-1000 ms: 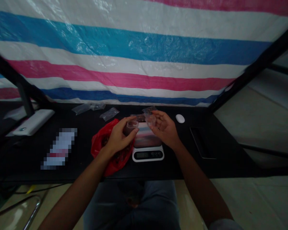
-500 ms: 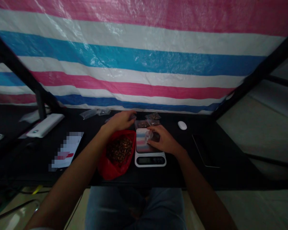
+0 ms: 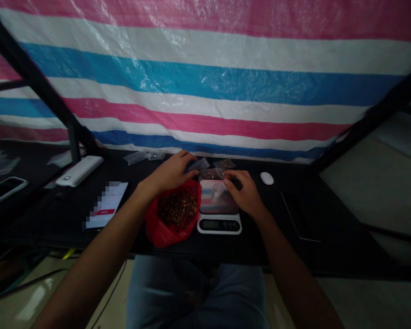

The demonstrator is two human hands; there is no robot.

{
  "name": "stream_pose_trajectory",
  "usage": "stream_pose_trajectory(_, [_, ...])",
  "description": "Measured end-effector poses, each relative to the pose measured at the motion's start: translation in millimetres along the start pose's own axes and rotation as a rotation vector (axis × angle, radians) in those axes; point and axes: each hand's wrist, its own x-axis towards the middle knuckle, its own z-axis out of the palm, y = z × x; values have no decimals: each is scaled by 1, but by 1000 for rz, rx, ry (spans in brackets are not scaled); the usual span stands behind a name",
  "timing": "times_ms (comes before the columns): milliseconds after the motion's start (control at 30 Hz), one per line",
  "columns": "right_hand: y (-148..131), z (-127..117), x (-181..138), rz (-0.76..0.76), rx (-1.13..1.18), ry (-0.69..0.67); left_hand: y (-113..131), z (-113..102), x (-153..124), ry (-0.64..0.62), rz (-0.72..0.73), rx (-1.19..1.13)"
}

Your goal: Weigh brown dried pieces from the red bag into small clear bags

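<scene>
My left hand [image 3: 173, 172] reaches over the back of a red plastic bag [image 3: 155, 230] filled with small brown, seed-like pieces [image 3: 178, 208]. Its thumb and fingers are apart, beside a small clear plastic bag [image 3: 201, 163]. My right hand [image 3: 245, 191] is over the back right of a white kitchen scale [image 3: 219, 225]. Thumb and forefinger come together at the edge of a small zip bag of brown pieces [image 3: 210, 173] behind the scale. On the shiny weighing plate stands a small clear cup [image 3: 217, 189], blurred in the dim light.
Another filled bag [image 3: 225, 163] lies farther back, and loose clear bags [image 3: 144, 156] lie left of it. A white mouse [image 3: 266, 178] and a dark tablet-like device [image 3: 297, 214] are on the right. A phone [image 3: 106, 205] and a white box-like device [image 3: 80, 171] are on the left.
My right hand has let go of the clear cup on the scale and moved back to the small bags. My left hand has drawn slightly left, showing more of the clear bag.
</scene>
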Motion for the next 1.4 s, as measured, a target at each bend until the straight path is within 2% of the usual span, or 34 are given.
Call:
stream_pose_trajectory(33, [0, 0, 0, 7, 0, 16, 6, -7, -10, -92, 9, -31])
stream_pose_trajectory(67, [1, 1, 0, 11, -1, 31, 10, -12, -20, -237, 3, -78])
stream_pose_trajectory(133, [1, 1, 0, 13, -2, 54, 17, -14, -37, -485, -17, -127])
stream_pose_trajectory(200, [1, 2, -1, 12, -3, 65, 20, -6, -48, -553, -37, -57])
stream_pose_trajectory(367, [0, 4, -1, 4, -6, 56, 23, 24, -51, -481, -10, 58])
stream_pose_trajectory(467, [1, 4, -1, 12, -7, 34, 28, 30, -49, -465, 13, 74])
stream_pose_trajectory(700, [-1, 4, -1, -10, 2, 9, 25, 28, -52, -418, 48, 44])
stream_pose_trajectory(867, [-2, 4, 0, -5, 3, -3, 11, 26, -50, -457, 72, -45])
stream_pose_trajectory(1000, [-2, 3, 0, -20, 11, -5, 6, 17, -47, -438, 86, -74])
stream_pose_trajectory(1200, [-2, 3, -1, -15, 5, -11, 2, 6, -47, -520, 40, -159])
stream_pose_trajectory(1400, [-1, 4, 0, -44, 8, -13, -4, -5, -49, -451, 19, -128])
